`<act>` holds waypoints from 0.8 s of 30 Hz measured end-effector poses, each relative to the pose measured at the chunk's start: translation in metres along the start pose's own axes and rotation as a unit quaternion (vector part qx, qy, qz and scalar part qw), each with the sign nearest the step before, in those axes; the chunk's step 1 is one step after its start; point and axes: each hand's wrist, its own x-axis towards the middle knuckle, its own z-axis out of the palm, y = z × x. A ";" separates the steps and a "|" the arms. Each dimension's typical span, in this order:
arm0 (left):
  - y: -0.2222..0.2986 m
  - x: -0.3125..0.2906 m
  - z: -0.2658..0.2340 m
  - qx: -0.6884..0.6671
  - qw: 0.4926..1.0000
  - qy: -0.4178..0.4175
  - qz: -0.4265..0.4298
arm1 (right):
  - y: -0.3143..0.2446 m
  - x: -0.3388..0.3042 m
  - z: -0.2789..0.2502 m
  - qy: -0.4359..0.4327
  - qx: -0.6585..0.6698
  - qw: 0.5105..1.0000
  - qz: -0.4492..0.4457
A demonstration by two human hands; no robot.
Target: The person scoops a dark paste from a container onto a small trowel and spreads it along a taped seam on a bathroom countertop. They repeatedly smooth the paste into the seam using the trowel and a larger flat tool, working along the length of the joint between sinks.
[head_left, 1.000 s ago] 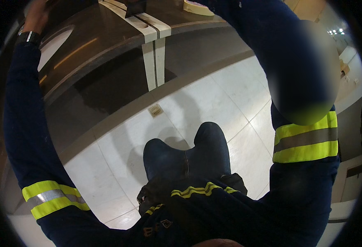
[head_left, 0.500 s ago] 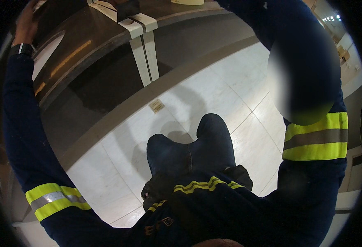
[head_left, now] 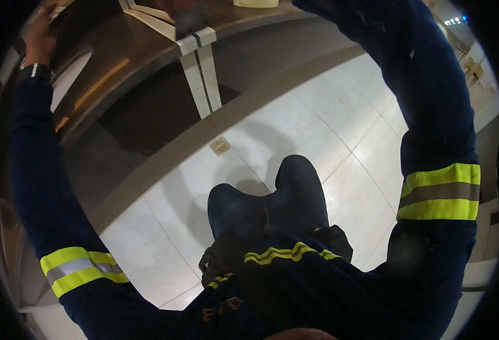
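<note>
At the upper left my left hand is raised beside a dark, glossy countertop, a black band on its wrist. Its fingers run into the dim rim of the picture, so their pose and anything in them are unclear. My right arm, in a navy sleeve with a yellow reflective band, reaches up past the top edge, and its hand is out of sight. Between the arms, a dark shiny piece stands at the top, by a pale two-strip trim that runs over the counter's edge and down its front.
A white curved shape lies by my left wrist. The base of a cream object shows at the top edge. Below the counter, a small drain grate sits in the pale tiled floor. Wooden items are far right.
The dark piece by the trim has shifted slightly right and now shows a brownish reflection. A dark blur over my right sleeve is gone. My left arm has shifted slightly right in the picture.
</note>
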 end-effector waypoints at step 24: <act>0.500 -0.122 -0.008 -0.885 0.285 -0.050 -0.364 | -0.098 -0.134 0.175 0.608 0.671 0.423 -0.028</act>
